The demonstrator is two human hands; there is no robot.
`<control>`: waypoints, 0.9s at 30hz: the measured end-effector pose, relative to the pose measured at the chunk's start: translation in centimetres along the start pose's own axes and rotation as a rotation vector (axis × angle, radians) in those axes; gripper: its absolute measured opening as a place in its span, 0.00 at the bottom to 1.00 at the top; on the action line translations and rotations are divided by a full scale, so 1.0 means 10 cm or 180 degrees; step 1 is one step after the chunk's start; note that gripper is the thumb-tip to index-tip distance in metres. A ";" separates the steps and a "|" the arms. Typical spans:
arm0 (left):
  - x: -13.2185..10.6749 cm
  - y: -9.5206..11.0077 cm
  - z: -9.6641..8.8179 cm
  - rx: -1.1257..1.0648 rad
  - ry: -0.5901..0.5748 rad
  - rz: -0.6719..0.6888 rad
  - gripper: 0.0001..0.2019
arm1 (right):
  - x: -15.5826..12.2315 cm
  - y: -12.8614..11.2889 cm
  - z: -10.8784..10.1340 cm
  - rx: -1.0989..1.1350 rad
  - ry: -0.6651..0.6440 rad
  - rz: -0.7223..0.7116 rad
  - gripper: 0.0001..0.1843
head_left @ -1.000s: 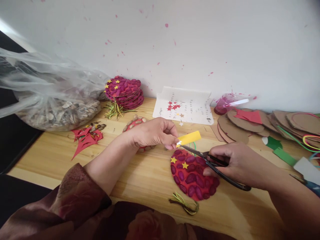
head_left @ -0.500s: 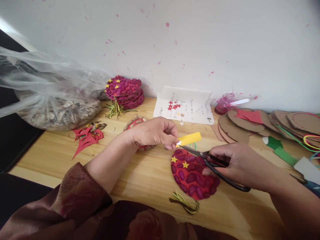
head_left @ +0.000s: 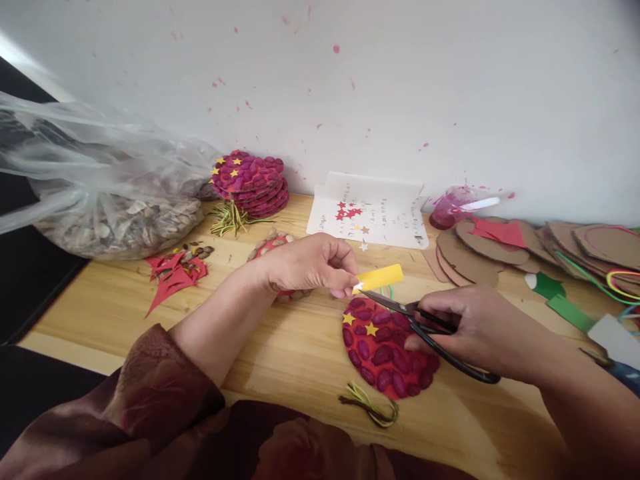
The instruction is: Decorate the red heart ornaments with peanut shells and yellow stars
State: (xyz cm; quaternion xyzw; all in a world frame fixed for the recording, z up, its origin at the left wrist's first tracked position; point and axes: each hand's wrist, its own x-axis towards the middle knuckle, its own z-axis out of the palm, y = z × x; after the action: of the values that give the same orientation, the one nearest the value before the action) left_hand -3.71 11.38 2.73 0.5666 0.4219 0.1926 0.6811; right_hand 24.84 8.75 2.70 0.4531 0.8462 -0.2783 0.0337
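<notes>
My left hand [head_left: 325, 267] pinches the left end of a yellow paper strip [head_left: 381, 277], with a small white star [head_left: 358, 287] lying on it at my fingertips. My right hand [head_left: 465, 333] is closed round the handles of black scissors [head_left: 435, 340]. Their blade tips point left and meet the strip's lower edge close to the white star. Under the scissors lies a red disc [head_left: 385, 357] covered with purple, pebble-like pieces and bearing two yellow stars [head_left: 371, 329]. A second red disc [head_left: 265, 248] with beige pieces is partly hidden behind my left hand.
A stack of purple discs [head_left: 255, 190] and a clear plastic bag [head_left: 130, 220] stand back left. Red scraps [head_left: 175, 277] lie nearer. Star cut-outs rest on a written sheet [head_left: 395, 220]. A pink-stained cup [head_left: 447, 213] and cardboard discs [head_left: 493, 243] are right; a thread bundle [head_left: 373, 408] lies in front.
</notes>
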 end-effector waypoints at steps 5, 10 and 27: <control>0.00 -0.01 0.00 -0.0095 0.0011 -0.0012 0.03 | 0.00 0.00 0.00 -0.0131 0.0020 -0.0009 0.28; 0.01 0.00 0.00 -0.0088 0.0018 0.0019 0.03 | 0.01 -0.01 0.01 -0.0036 -0.0022 0.0052 0.27; 0.07 -0.06 -0.03 -0.0069 0.0036 0.0091 0.02 | 0.06 0.00 0.00 -0.0013 0.0047 0.0092 0.28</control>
State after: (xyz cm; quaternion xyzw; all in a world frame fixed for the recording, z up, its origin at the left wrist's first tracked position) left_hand -3.71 11.89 1.90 0.5641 0.4155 0.2101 0.6819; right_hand 24.46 9.19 2.53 0.4672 0.8404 -0.2728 0.0324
